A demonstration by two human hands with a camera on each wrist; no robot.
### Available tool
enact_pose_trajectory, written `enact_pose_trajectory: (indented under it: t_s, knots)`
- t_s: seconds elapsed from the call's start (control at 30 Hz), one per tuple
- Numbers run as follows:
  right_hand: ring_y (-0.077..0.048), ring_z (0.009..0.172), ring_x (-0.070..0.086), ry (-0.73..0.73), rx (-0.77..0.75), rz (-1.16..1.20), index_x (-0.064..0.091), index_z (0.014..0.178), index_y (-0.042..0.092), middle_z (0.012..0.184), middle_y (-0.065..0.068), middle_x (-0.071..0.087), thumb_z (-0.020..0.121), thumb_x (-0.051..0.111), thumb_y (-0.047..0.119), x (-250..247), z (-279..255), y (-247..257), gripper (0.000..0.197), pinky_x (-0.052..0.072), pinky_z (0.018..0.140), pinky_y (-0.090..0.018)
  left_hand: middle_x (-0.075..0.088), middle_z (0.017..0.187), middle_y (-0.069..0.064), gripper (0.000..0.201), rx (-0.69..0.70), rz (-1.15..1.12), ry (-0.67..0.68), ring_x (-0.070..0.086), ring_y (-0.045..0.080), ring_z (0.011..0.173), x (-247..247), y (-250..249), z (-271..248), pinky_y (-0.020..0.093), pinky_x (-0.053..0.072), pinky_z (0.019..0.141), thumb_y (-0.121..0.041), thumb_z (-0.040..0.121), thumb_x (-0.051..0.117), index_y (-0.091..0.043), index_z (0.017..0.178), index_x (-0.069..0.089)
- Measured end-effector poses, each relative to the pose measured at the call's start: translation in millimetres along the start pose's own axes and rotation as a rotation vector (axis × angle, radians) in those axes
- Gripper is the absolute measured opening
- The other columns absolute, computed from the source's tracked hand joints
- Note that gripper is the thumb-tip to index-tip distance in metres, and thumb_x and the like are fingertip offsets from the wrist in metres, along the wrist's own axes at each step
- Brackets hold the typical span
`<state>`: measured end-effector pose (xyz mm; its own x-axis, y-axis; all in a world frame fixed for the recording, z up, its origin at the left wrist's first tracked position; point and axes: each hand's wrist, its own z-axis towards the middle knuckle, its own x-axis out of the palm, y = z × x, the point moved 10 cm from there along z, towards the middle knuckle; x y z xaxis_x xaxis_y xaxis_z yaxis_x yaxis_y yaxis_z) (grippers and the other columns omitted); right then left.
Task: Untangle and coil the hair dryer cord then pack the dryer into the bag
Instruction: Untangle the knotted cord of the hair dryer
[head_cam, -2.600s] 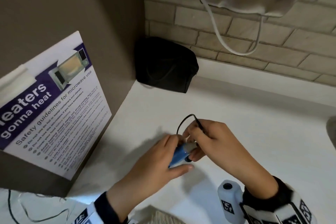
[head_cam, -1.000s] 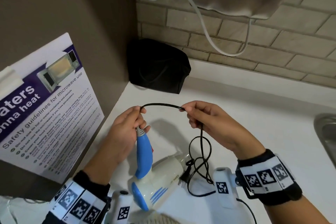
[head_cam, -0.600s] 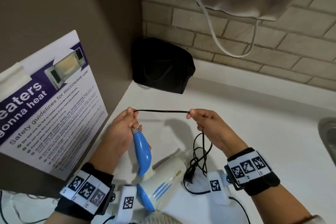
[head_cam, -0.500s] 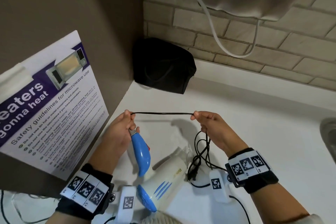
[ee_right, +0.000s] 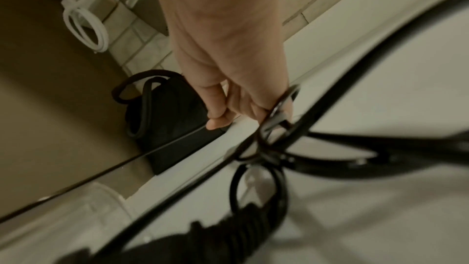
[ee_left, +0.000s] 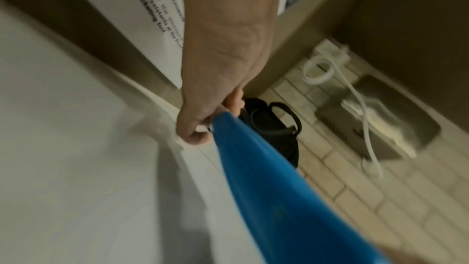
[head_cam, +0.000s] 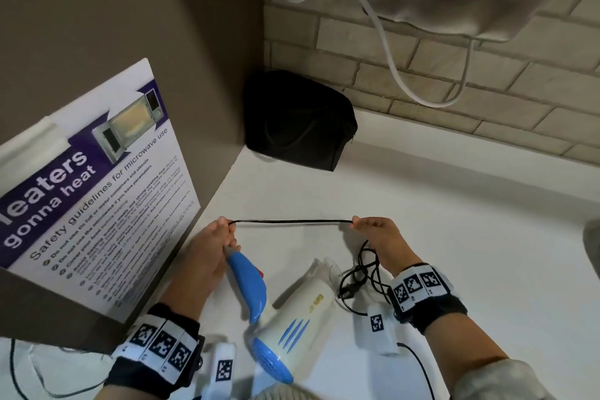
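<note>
Cord (head_cam: 292,221): running taut left to right between both hands. Left hand (head_cam: 212,256) is gripping the dryer (head_cam: 285,318) handle end and pinching cord; right hand (head_cam: 378,237) fingers are pinching it. Tangled remainder is hanging below the right hand, nearer it. Bag (head_cam: 298,122) is sitting far on the counter (head_cam: 454,253).

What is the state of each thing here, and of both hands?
Black hair dryer cord: one stretch taut between hands, rest tangled.
White and blue hair dryer: lying on counter.
Black fabric bag: in the corner, dryer not inside.
Left hand: pinches cord beside handle.
Right hand: pinches cord.
</note>
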<state>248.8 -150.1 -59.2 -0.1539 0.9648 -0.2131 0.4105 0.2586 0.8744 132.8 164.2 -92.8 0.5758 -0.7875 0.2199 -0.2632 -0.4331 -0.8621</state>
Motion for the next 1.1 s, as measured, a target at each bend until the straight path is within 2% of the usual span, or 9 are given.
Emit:
enact_pose_trajectory:
  t_s: [0.17,0.33,0.43,0.53,0.6,0.67,0.8,1.0,1.1]
  knots:
    - [-0.039,0.088,0.061,-0.082,-0.105,-0.366,0.074,0.083,0.006,0.1,-0.027,0.066,0.092,0.057,0.029,-4,-4,30,0.03,0.045,0.068,-0.031,0.063,0.091,0.005,0.027,0.114,0.698,0.003,0.055,0.022,0.091,2,-2,-3,0.029,0.041,0.069,-0.006,0.096,0.036,-0.011,0.098,0.063]
    - [0.001,0.042,0.046,0.008,-0.358,-0.571,0.073,0.078,0.011,0.065,0.002,0.062,0.095,0.053,0.027,16,-32,79,0.031,0.032,0.046,-0.012,0.064,0.105,0.012,0.031,0.402,1.27,0.064,0.059,0.03,0.1,44,-23,-17,0.039,0.047,0.088,-0.022,0.097,0.041,-0.01,0.117,0.06]
    - [0.004,0.042,0.048,0.031,-0.524,-0.732,0.072,0.078,0.015,0.048,0.015,0.043,0.097,0.051,0.029,36,-53,97,0.031,0.032,0.049,-0.012,0.065,0.091,0.003,0.04,0.564,1.209,0.237,0.061,0.023,0.088,86,-36,-40,0.038,0.048,0.081,-0.045,0.094,0.036,-0.016,0.106,0.061]
    - [0.003,0.047,0.048,0.098,-0.631,-0.808,0.07,0.077,0.018,0.046,0.015,0.043,0.096,0.051,0.034,55,-71,104,0.031,0.032,0.052,-0.012,0.066,0.089,-0.002,0.024,0.67,1.068,0.43,0.06,0.013,0.083,135,-50,-74,0.028,0.046,0.079,-0.03,0.098,0.043,-0.014,0.103,0.06]
    - [0.005,0.05,0.049,0.171,-0.67,-0.762,0.069,0.079,0.016,0.046,0.016,0.046,0.097,0.051,0.032,62,-82,107,0.03,0.032,0.052,-0.013,0.062,0.08,0.006,0.023,0.571,0.832,0.502,0.055,0.012,0.072,149,-56,-84,0.023,0.042,0.073,-0.016,0.098,0.041,-0.007,0.094,0.062]
    - [0.001,0.046,0.045,0.253,-0.651,-0.643,0.067,0.079,0.014,0.045,0.017,0.048,0.097,0.05,0.031,63,-90,108,0.03,0.032,0.051,-0.012,0.057,0.073,0.013,0.026,0.542,0.657,0.493,0.048,0.01,0.065,147,-66,-84,0.019,0.039,0.067,-0.01,0.096,0.039,-0.004,0.083,0.061]
    - [-0.005,0.047,0.037,0.317,-0.607,-0.533,0.062,0.072,0.021,0.048,0.011,0.041,0.099,0.046,0.033,59,-88,104,0.033,0.031,0.051,-0.012,0.049,0.062,-0.005,0.033,0.508,0.58,0.385,0.044,0.005,0.061,128,-76,-76,0.011,0.035,0.06,-0.007,0.097,0.037,-0.013,0.071,0.057]
    - [0.001,0.051,0.043,0.344,-0.569,-0.557,0.056,0.069,0.017,0.056,0.011,0.046,0.1,0.044,0.025,58,-68,83,0.034,0.034,0.056,-0.01,0.046,0.062,-0.007,0.035,0.437,0.376,0.273,0.04,0.011,0.064,89,-79,-53,0.025,0.033,0.07,-0.007,0.1,0.032,-0.013,0.072,0.053]
    - [0.0,0.049,0.039,0.363,-0.556,-0.56,0.055,0.069,0.016,0.052,0.014,0.045,0.1,0.044,0.025,59,-63,76,0.034,0.033,0.053,-0.009,0.045,0.058,-0.008,0.039,0.441,0.322,0.271,0.04,0.006,0.059,78,-79,-51,0.018,0.034,0.065,-0.004,0.101,0.029,-0.013,0.068,0.05]
